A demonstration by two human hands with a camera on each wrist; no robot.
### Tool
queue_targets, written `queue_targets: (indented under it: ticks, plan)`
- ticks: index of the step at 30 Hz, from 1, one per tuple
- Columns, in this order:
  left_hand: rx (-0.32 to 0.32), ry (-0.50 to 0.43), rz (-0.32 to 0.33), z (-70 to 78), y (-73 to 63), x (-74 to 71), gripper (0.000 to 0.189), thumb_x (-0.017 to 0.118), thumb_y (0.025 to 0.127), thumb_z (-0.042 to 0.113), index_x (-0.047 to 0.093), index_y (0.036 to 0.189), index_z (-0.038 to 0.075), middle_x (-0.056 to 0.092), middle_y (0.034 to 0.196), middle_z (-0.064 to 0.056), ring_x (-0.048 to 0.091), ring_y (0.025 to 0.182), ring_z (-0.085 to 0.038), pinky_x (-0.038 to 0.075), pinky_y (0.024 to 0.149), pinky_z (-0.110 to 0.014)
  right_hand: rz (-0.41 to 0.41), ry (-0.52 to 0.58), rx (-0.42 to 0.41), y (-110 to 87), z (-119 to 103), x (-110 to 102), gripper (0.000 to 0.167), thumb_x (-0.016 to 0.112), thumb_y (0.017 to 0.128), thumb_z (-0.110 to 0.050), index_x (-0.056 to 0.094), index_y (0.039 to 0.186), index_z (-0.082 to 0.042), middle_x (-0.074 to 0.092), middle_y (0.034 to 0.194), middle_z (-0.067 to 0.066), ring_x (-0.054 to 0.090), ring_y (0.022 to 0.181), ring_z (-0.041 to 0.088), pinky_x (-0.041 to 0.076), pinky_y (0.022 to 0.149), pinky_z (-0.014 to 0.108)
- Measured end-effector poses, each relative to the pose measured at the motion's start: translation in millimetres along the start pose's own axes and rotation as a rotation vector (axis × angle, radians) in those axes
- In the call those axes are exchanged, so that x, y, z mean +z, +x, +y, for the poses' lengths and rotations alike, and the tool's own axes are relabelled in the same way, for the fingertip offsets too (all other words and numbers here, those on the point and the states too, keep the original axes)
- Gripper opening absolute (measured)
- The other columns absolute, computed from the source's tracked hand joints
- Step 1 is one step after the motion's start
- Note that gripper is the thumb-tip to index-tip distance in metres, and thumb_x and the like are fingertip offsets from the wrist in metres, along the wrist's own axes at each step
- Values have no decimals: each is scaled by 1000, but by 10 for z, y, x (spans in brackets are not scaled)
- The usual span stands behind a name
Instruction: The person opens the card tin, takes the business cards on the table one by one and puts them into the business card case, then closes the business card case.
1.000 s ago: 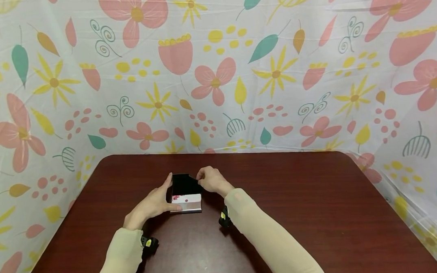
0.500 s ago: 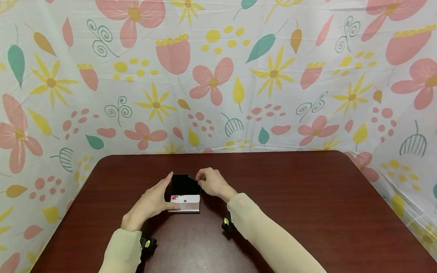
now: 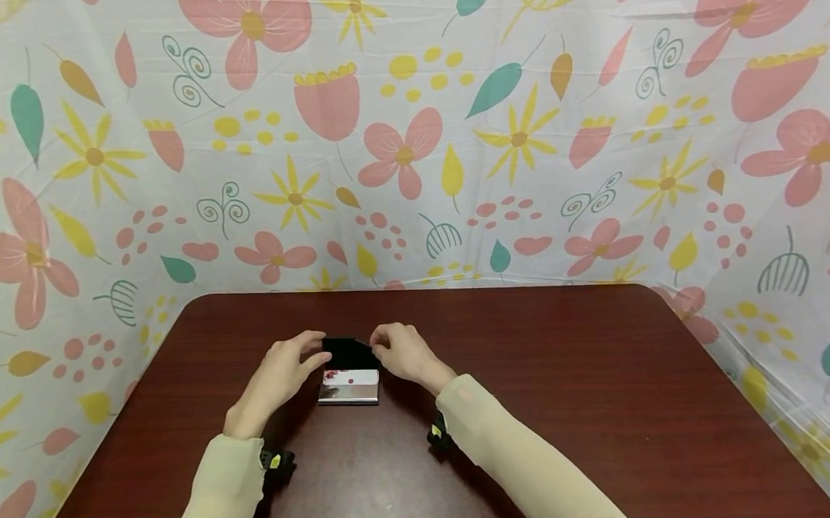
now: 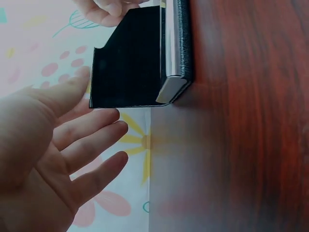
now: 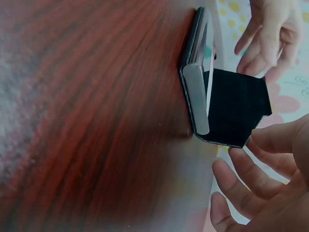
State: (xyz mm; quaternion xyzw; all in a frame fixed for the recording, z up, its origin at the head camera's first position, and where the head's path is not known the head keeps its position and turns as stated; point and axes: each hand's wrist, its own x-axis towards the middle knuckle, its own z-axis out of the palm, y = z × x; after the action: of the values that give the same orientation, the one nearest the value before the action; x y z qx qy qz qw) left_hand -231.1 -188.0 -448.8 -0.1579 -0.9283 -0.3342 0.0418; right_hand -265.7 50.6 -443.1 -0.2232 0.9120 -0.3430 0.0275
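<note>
A card case (image 3: 348,399) stands on the table with its black flap (image 3: 349,353) raised at the back. Its silver inside shows, with a white card (image 3: 338,377) printed in red. My right hand (image 3: 405,354) pinches the flap's right edge; the right wrist view shows the thumb (image 5: 273,138) at that edge and the other fingers loosely bent. My left hand (image 3: 281,379) is at the flap's left edge, the thumb (image 4: 72,92) by it. The other left fingers (image 4: 96,176) stretch out loosely past the flap. Whether the left fingertips press on it is hard to tell.
The case rests on a dark red-brown wooden table (image 3: 567,391). Behind it hangs a white cloth (image 3: 414,236) with flowers and leaves. Each wrist wears a small black camera, such as the left one (image 3: 278,464).
My left hand has let go of the case's front, its thumb lifting up and back to the flap. The flap looks lower and tilted further back. The right hand has stayed at its edge.
</note>
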Motion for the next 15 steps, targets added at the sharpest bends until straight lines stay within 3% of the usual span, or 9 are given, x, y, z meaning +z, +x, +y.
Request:
queue_targets:
  ticks: [4,9,15]
  plan:
    - [11,-30,23,15,16,-12,27,65,96,27,65,115,7,70,109,-6,65,100,-25,53,81,-44,-1,8,12,-58,-37,-12,9,63,96,-16,71,96,-15,67,88,-7,57,76,13,49,72,30]
    - [32,-41,6,8,-2,-23,10,69,93,25,65,96,16,68,94,6,64,88,-17,52,73,-37,-22,-2,17,-106,-55,28,14,64,97,-25,75,99,-17,69,94,-8,60,85,9,49,76,28]
    - [32,-30,-47,-11,-75,-14,7,71,91,26,66,89,22,66,85,13,62,84,-12,50,71,-34,-40,-4,-8,-151,-45,68,14,70,93,-28,78,96,-17,69,86,-10,58,67,6,49,67,24]
